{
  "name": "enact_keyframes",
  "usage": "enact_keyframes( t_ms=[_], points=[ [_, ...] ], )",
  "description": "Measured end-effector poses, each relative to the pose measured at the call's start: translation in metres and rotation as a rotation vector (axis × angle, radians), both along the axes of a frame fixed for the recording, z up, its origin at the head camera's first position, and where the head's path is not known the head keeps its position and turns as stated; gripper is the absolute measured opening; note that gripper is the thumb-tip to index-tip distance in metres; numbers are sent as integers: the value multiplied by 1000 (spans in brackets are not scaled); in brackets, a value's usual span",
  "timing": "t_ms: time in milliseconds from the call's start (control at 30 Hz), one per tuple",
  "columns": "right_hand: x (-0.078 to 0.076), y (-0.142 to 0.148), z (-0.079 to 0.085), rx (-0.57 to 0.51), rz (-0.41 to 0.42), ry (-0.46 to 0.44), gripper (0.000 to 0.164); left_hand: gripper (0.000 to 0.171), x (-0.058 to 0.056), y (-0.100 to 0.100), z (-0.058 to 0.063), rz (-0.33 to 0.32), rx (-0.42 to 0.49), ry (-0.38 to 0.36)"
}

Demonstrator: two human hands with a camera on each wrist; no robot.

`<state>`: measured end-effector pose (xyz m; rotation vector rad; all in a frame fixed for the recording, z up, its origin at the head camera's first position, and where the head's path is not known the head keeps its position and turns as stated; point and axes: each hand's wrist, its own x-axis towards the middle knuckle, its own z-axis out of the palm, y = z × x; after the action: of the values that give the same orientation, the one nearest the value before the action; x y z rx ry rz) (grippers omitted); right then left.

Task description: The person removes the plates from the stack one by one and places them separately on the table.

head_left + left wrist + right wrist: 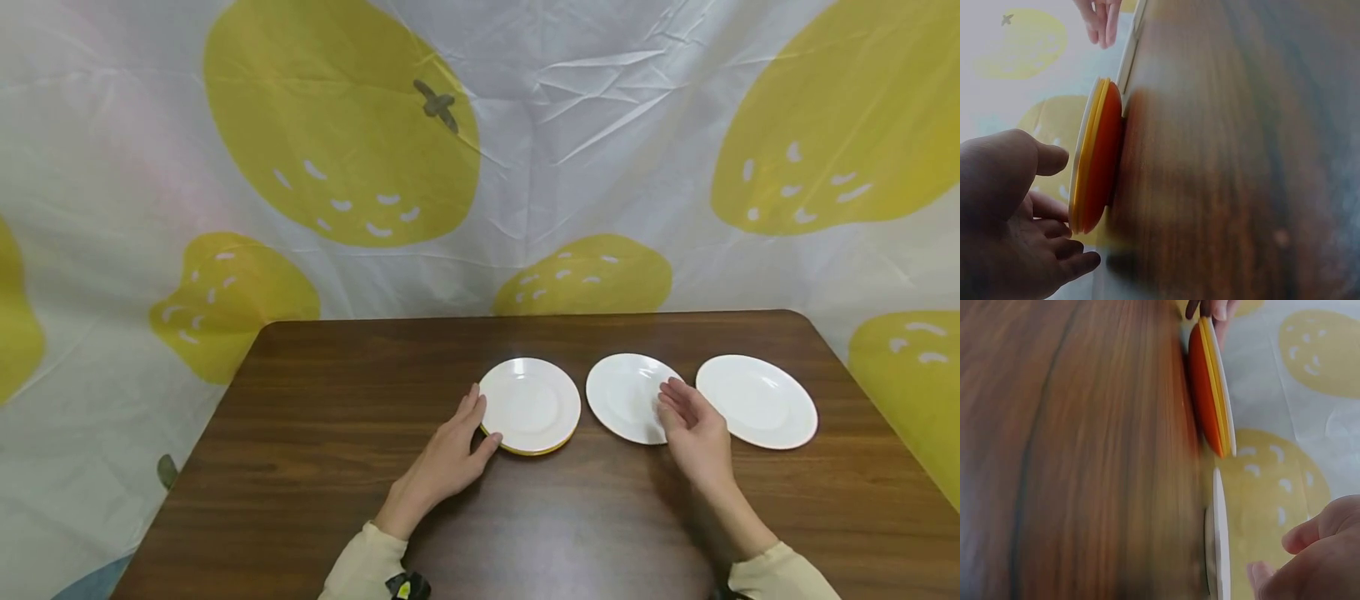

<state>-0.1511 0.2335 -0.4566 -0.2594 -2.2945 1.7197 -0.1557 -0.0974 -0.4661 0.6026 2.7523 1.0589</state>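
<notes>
A stack of plates stands mid-table, with a white plate [530,407] on top. Yellow edges and an orange plate [1107,162] show beneath it in the left wrist view. At the stack's left side is my left hand [448,450], fingertips right at the rim and thumb apart from the fingers. My right hand [699,435] hovers over the right edge of a second white plate [626,392], its fingers slightly bent and holding nothing. This plate lies singly on the table, just right of the stack. Farther right lies a third white plate [757,402].
The plates sit in a row on a brown wooden table [337,400], toward its far edge. Behind the table hangs a white cloth [510,192] printed with large yellow fruit.
</notes>
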Motion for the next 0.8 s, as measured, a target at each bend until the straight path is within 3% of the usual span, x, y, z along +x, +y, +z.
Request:
enact_keyframes(
  t_ms=[367,800],
  points=[
    [-10,-46,-2,-7,147,-13,40,68,1,-1,0,-7,-16,-2],
    [-11,-71,-7,20,228,-50,40,69,1,-1,0,-4,-29,-41]
  ],
)
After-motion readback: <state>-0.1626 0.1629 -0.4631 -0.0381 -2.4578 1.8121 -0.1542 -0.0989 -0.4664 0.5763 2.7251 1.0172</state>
